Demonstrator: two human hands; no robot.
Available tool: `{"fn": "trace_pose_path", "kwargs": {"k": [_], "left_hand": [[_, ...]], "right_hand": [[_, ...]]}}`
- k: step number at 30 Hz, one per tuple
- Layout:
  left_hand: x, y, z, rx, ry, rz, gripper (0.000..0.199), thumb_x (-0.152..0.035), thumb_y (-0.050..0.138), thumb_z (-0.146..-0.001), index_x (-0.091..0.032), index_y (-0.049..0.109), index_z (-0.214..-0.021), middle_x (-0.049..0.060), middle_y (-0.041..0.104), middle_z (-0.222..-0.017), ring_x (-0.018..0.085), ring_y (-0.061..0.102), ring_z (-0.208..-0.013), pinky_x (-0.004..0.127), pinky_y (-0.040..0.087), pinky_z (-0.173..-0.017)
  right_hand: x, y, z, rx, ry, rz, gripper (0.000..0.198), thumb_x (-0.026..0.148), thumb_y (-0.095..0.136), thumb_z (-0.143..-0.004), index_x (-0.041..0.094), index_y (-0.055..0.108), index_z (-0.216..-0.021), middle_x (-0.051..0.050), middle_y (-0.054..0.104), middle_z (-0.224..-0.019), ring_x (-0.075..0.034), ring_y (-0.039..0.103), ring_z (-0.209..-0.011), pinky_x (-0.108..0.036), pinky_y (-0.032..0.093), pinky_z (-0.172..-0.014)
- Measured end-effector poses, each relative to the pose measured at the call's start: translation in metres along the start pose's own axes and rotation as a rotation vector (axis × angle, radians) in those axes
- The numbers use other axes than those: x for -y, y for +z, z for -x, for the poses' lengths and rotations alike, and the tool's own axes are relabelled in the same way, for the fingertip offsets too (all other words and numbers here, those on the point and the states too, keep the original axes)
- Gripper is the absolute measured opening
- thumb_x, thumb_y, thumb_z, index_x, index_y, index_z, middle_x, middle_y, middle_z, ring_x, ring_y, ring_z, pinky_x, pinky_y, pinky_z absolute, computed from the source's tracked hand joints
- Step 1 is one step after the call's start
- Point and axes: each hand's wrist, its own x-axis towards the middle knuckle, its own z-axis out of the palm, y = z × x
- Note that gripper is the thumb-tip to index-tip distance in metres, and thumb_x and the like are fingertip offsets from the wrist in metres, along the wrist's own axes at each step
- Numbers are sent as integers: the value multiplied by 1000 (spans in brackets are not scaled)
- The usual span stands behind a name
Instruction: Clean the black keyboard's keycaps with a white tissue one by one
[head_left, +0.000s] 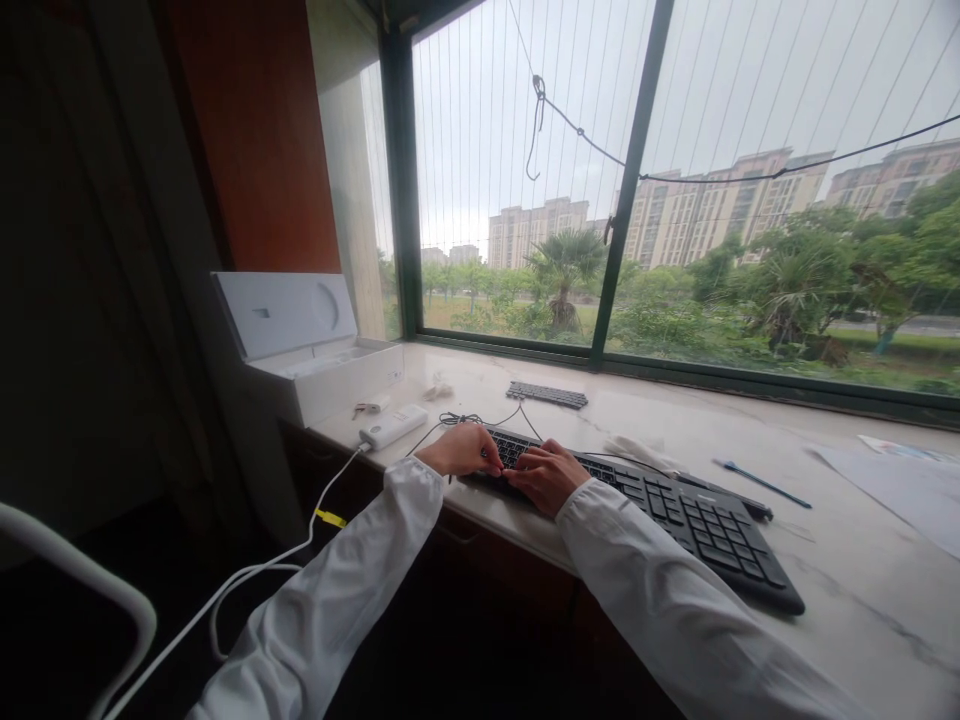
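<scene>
A black full-size keyboard (716,540) lies slantwise along the front edge of the marble-look counter. Over its left part, my left hand (463,450) has thumb and forefinger pinched together; whatever they hold is too small or hidden to name. Close beside it, my right hand (546,476) rests on the keys with bent fingers, its tips almost meeting the left ones. What sits between its fingertips is hidden. Between the hands, the key area shows small light spots. Behind the keyboard lies a narrow block of dark keys (547,395) in rows.
An opened white box (337,378) stands at the left end of the counter (862,560). Near it lies a white power strip (394,426) with a cable hanging down. A blue stick-like tool (765,484) and paper sheets (892,488) lie to the right. Windows rise behind.
</scene>
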Motion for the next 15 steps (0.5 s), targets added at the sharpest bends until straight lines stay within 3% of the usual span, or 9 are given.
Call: {"fn": "trace_pose_path", "kwargs": {"k": [9,15], "left_hand": [[-4,-4,-7,46,32,-40,14,-29,78,-62,-24,78,-75,0,74,-73,14,65,-71,19,48,-66],[4,3,1,73,-34,172,20,-33,75,-68,-21,79,-83,1,72,-69,10,56,-53,19,40,-49]], "right_hand": [[1,-5,-3,31,-34,-3,23,30,50,-93,30,73,-94,-1,70,-80,-17,59,-76,-37,31,-75],[1,3,0,20,-20,-43,24,28,50,-93,31,74,-97,-1,72,-85,-17,61,-80,-37,32,-76]]}}
